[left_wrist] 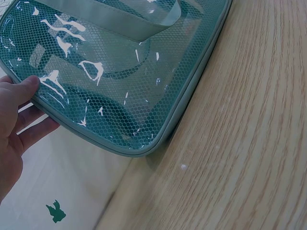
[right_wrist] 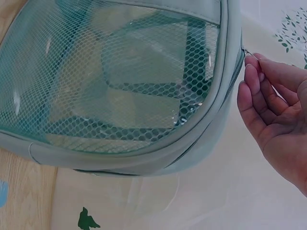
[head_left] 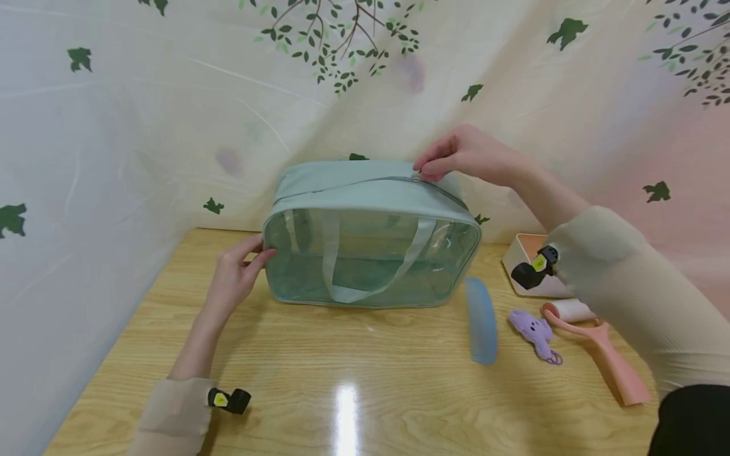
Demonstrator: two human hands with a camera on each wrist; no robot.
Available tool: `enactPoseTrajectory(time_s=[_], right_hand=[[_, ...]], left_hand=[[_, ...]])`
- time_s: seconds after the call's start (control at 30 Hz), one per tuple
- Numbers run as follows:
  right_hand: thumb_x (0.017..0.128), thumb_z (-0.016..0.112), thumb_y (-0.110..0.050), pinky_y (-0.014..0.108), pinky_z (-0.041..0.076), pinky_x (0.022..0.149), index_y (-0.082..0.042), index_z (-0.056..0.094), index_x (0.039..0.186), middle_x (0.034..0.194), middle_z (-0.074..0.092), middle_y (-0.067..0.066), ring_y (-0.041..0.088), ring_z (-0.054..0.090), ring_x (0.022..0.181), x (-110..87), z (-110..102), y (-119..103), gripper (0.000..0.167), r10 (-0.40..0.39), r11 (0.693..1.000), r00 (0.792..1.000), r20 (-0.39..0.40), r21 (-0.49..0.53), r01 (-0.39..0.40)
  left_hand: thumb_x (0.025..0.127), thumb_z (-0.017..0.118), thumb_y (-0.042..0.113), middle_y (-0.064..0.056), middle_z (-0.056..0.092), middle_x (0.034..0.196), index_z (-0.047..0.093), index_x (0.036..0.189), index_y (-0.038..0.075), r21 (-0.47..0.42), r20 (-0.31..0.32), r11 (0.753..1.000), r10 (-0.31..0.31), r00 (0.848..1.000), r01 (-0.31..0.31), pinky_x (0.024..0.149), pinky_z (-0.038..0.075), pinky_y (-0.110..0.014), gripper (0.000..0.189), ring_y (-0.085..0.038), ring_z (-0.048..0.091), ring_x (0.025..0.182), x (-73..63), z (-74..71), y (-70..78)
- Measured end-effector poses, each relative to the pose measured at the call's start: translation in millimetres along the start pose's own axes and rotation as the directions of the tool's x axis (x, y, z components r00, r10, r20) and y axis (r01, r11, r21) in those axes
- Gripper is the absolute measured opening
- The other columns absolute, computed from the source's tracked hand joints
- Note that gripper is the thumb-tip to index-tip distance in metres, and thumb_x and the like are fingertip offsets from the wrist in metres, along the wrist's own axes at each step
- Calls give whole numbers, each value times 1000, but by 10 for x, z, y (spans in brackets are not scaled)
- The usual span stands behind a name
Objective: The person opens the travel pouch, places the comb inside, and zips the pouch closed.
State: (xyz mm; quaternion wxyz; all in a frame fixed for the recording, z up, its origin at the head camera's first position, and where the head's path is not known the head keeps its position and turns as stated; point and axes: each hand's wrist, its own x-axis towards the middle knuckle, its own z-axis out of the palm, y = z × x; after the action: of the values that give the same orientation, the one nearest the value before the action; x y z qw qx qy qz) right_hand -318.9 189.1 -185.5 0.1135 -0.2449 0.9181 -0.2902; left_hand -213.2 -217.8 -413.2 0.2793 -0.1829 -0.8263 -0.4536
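Wooden table (head_left: 365, 392) bearing an upright mint-green toiletry bag (head_left: 371, 234) with clear mesh front, standing at the table's far edge against the leaf-print curtain (head_left: 171, 95). Left hand (head_left: 236, 275), fingers straight, braces the bag's left end; right hand (head_left: 467, 155) pinches the zipper pull (head_left: 416, 178) on top; blue comb (head_left: 481, 320), pink lint roller (head_left: 593, 342) and purple plush keychain (head_left: 536, 332) lie to the bag's right.

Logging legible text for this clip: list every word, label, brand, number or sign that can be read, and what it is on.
None can be read.
The toiletry bag, blue comb, lint roller and purple plush charm show no print.
The backdrop bears only leaf and branch patterns.
The yellow stickers on the wrist cameras are too small to read.
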Motion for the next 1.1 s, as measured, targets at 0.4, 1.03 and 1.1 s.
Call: enactPoseTrajectory(time_s=[0.4, 1.03, 1.1], right_hand=[[100, 68, -27, 23, 58, 93, -13, 75, 121, 112, 78, -1, 12, 73, 100, 184, 21, -212, 26, -42, 999, 998, 48, -6, 42], [99, 69, -20, 24, 59, 89, -8, 76, 118, 101, 79, -2, 10, 72, 93, 378, 115, -494, 24, -71, 997, 992, 103, 23, 69], [99, 69, -20, 24, 59, 88, -8, 76, 118, 101, 79, -2, 10, 72, 93, 402, 126, -523, 23, -77, 997, 991, 109, 25, 74]], left_hand=[[95, 70, 0, -18, 76, 105, 74, 115, 1, 0, -15, 1000, 15, 1000, -15, 68, 54, -3, 20, 15, 58, 96, 11, -12, 9], [93, 71, -3, -16, 77, 101, 75, 111, 2, -11, -32, 999, 35, 999, -35, 68, 53, -2, 19, 15, 59, 93, -2, 31, 3], [93, 71, -4, -16, 77, 101, 75, 111, 1, -9, -34, 999, 35, 999, -35, 68, 53, -1, 19, 15, 59, 93, -2, 31, 6]])
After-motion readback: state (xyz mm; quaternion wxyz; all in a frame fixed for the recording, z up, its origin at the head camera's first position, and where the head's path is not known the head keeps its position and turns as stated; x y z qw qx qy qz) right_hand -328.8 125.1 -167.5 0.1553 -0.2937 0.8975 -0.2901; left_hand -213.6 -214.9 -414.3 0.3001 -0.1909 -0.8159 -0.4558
